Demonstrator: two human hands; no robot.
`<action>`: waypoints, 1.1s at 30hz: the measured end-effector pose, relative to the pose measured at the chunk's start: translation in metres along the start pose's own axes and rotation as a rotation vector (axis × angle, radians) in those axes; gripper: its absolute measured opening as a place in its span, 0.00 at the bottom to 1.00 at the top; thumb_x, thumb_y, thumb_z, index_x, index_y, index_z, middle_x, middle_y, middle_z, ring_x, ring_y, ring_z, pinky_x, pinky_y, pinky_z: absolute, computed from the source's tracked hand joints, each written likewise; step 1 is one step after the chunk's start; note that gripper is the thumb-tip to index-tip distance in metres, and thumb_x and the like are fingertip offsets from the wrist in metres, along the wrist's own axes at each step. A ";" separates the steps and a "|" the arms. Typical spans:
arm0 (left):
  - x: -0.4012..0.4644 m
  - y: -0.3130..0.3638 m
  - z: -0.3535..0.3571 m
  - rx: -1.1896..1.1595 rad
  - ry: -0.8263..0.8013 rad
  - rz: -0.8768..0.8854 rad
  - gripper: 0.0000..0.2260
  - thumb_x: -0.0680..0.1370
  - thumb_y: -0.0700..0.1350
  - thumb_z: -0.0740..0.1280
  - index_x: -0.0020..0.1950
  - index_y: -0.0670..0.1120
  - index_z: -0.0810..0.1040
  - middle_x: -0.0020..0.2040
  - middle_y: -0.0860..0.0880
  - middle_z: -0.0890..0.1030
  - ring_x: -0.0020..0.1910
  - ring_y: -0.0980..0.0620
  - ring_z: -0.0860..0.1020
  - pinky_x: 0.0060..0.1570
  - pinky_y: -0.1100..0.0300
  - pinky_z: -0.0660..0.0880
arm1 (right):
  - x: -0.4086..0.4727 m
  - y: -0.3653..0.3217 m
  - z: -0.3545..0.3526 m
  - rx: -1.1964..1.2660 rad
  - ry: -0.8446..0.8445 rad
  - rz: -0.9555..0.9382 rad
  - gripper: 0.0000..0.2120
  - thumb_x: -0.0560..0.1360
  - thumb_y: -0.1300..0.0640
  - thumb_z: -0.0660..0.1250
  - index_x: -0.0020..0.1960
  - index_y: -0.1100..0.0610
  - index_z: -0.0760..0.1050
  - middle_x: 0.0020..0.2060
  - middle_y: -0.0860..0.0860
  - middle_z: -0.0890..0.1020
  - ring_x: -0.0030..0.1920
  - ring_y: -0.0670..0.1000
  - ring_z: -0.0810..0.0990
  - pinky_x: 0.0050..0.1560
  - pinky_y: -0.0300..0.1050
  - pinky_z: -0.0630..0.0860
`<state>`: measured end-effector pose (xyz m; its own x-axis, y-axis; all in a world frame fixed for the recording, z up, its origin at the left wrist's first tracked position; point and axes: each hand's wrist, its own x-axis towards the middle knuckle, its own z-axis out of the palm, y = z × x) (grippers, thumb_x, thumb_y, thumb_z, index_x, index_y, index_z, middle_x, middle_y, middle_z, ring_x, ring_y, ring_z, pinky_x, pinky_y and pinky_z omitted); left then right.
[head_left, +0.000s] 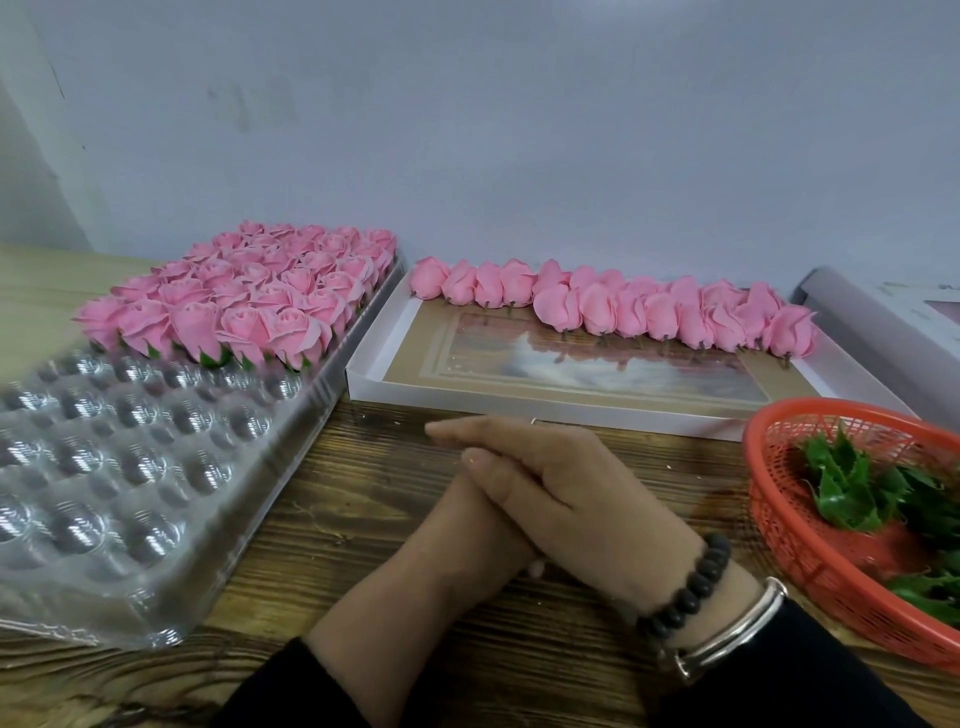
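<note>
Here the right hand (561, 483) is lying flat, holding nothing, across the left hand (467, 525), whose fingers are hiding underneath, their grip impossible to tell. Pink roses (623, 312) are sitting in the white box (519, 410) just beyond.

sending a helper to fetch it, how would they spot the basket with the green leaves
On the wooden plank table, look right, in front of the shallow white cardboard box lined with pink roses. There sits a round red plastic mesh basket, beside the wrist of the right hand. It alone is red and holds spiky green leaves, not roses.
</note>
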<state>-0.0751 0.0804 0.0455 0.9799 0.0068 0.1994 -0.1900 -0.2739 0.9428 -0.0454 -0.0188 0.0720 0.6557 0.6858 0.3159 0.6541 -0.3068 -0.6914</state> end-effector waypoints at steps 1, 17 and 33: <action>0.002 0.001 0.000 0.001 -0.012 0.023 0.19 0.74 0.28 0.63 0.61 0.43 0.71 0.45 0.58 0.75 0.34 0.78 0.72 0.34 0.80 0.68 | 0.000 0.000 0.001 0.079 0.057 0.002 0.15 0.76 0.47 0.56 0.60 0.41 0.75 0.54 0.43 0.81 0.48 0.36 0.79 0.48 0.31 0.76; 0.010 0.011 -0.010 0.342 0.161 0.024 0.03 0.75 0.36 0.65 0.46 0.42 0.77 0.37 0.54 0.74 0.35 0.62 0.73 0.37 0.72 0.71 | 0.001 0.006 0.006 -0.100 0.329 -0.174 0.16 0.70 0.52 0.68 0.57 0.51 0.78 0.54 0.47 0.74 0.57 0.46 0.73 0.58 0.40 0.71; 0.011 0.009 -0.014 0.371 0.029 -0.010 0.10 0.74 0.36 0.66 0.36 0.48 0.75 0.37 0.48 0.79 0.41 0.50 0.79 0.39 0.63 0.75 | 0.002 0.010 0.004 -0.025 0.304 -0.146 0.08 0.68 0.54 0.62 0.42 0.55 0.77 0.48 0.43 0.75 0.52 0.44 0.75 0.53 0.39 0.73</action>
<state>-0.0671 0.0913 0.0594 0.9784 0.0376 0.2031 -0.1397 -0.6039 0.7847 -0.0394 -0.0178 0.0632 0.6341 0.4971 0.5923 0.7562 -0.2384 -0.6094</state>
